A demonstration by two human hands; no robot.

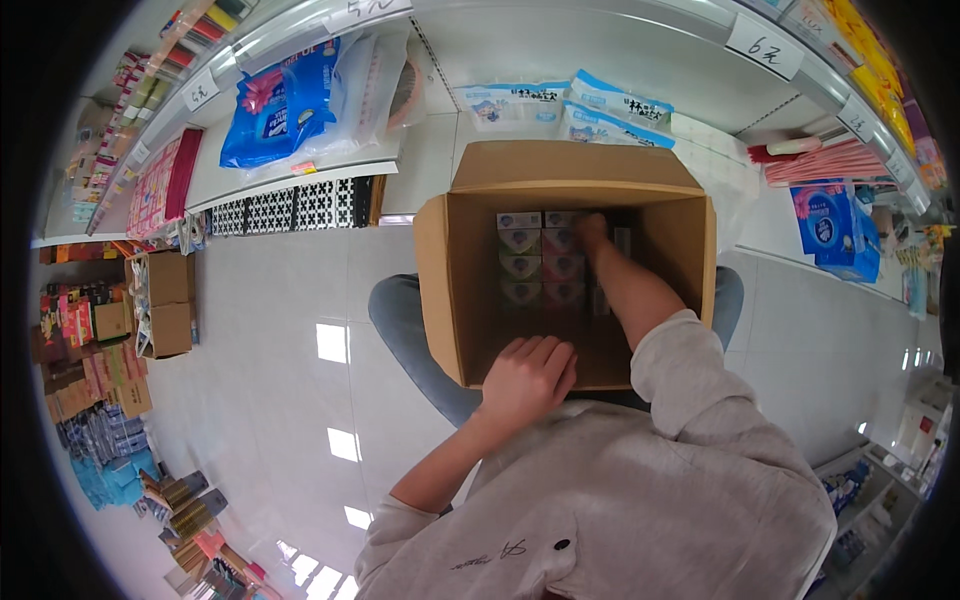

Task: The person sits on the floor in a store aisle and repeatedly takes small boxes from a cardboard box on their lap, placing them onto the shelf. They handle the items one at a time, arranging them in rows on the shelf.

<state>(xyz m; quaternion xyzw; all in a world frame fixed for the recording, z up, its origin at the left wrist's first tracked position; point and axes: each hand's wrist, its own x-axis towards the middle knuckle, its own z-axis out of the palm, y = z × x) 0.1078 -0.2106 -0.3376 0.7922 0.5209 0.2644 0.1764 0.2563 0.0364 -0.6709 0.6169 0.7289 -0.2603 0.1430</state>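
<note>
An open cardboard box (pixel 433 289) stands before me between my knees, its far flap raised against the shelf. Inside, small printed cartons (pixel 520 268) are stacked in columns, some with green and some with pink-red fronts. My right hand (pixel 592 229) reaches deep into the box and touches the top of the column right of the green one; its fingertips are hard to make out in the shadow. Over the near rim, the fingers of my left hand (pixel 529 371) are curled, gripping the box edge. Paler cartons (pixel 622 241) lie right of my right hand, partly hidden by my forearm.
Shelving (pixel 420 169) runs behind the box, with white-and-blue pouches (pixel 517 103), a blue plastic pack (pixel 283 105) and another blue pack (pixel 832 225). Overhead, a shelf edge carries price tags (pixel 763 46). Cartons (pixel 171 300) and stacked goods line the tiled floor (pixel 262 360) at left.
</note>
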